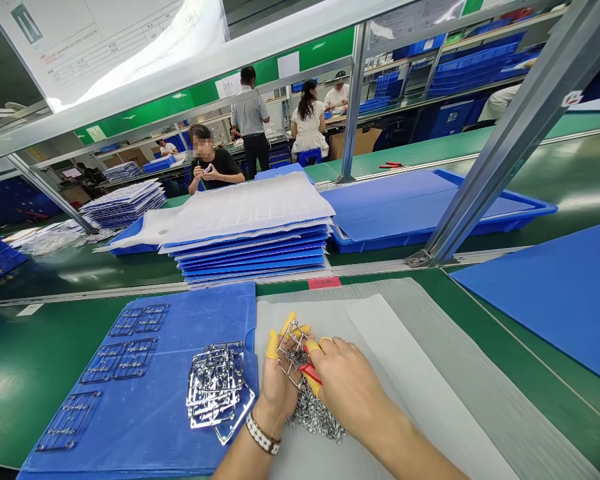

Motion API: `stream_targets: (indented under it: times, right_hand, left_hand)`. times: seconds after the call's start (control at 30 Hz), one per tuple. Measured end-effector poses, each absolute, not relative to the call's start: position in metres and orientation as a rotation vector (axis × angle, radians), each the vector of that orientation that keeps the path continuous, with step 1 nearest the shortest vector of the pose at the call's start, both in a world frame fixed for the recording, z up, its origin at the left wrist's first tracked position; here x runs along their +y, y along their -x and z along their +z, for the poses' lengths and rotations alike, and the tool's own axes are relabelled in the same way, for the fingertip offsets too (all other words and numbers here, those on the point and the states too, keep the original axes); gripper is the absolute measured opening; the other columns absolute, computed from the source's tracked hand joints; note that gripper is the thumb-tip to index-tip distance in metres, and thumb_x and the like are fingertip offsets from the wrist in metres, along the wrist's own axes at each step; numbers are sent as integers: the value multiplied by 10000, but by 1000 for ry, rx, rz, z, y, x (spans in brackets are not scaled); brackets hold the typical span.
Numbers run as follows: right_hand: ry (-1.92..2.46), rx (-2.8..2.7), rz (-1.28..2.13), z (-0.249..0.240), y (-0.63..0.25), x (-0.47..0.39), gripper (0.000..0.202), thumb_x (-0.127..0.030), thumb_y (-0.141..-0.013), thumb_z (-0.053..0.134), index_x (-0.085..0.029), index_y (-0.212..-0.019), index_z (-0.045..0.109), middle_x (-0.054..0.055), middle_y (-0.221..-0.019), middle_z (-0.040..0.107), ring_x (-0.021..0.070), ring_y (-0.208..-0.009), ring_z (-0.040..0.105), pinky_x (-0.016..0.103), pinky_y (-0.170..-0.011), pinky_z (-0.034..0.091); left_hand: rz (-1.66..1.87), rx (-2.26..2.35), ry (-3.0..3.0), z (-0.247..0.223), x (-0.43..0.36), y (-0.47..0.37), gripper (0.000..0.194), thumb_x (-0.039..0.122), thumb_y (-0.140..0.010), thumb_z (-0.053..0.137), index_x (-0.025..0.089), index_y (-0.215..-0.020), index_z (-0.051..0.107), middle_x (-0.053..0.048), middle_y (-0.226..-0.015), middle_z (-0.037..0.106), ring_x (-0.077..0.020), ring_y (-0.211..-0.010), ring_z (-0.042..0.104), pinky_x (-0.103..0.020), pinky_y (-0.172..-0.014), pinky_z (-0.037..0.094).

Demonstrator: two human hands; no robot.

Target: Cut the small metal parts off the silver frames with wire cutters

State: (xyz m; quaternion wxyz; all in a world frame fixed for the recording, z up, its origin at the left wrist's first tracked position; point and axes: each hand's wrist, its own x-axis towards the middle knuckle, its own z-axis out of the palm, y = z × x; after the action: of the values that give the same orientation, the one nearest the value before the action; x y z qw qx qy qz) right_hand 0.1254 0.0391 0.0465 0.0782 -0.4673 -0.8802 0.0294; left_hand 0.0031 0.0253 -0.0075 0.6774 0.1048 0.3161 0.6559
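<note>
My left hand (276, 380), with yellow finger covers and a patterned wristband, holds a small shiny metal frame (294, 333) by its edges. My right hand (347, 373), also with yellow finger covers, is closed around a red-handled tool (310, 372) that looks like pliers; its tip is hidden at the frame. Under both hands lies a heap of silver chain pieces (317, 413) on grey foam sheet. Left of my hands, a loose pile of shiny metal frames (215, 387) rests on a blue sheet (160, 413). Several dark-looking frames (70, 420) are laid out along that sheet's left side.
Behind the work area stand a stack of blue and white sheets (250, 233) and a blue tray (380, 241). A metal post (495, 147) rises at the right, near another blue sheet (555, 287). A person in black (215, 163) sits across the bench; others are farther back.
</note>
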Motion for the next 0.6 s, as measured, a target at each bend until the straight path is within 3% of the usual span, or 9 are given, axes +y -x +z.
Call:
stream_targets:
  times: [0.23, 0.4, 0.6]
  right_hand:
    - [1475, -2531, 62, 46, -139, 52, 151, -277, -811, 582, -199, -930, 634, 63, -860, 660, 239, -849, 576, 346, -701, 348]
    - [1494, -2548, 99, 40, -138, 61, 154, -273, -832, 555, -195, -940, 633, 70, -885, 662, 235, -870, 579, 335, -707, 335]
    - [1502, -2548, 133, 41, -137, 61, 159, -245, -829, 542, -187, -946, 635, 68, -886, 667, 245, -874, 578, 344, -711, 334]
  left_hand:
    - [1414, 615, -169, 5, 23, -5, 509, 537, -863, 439, 196, -1219, 565, -81, -1028, 648, -167, -800, 578, -266, -667, 429]
    - [1400, 663, -125, 4, 22, -5, 481, 539, -850, 468, 181, -1136, 614, -61, -953, 652, -158, -794, 569, -261, -679, 422]
    - [1400, 650, -177, 4, 22, -5, 522, 537, -873, 419, 192, -1239, 559, -72, -1035, 653, -179, -895, 577, -268, -738, 424]
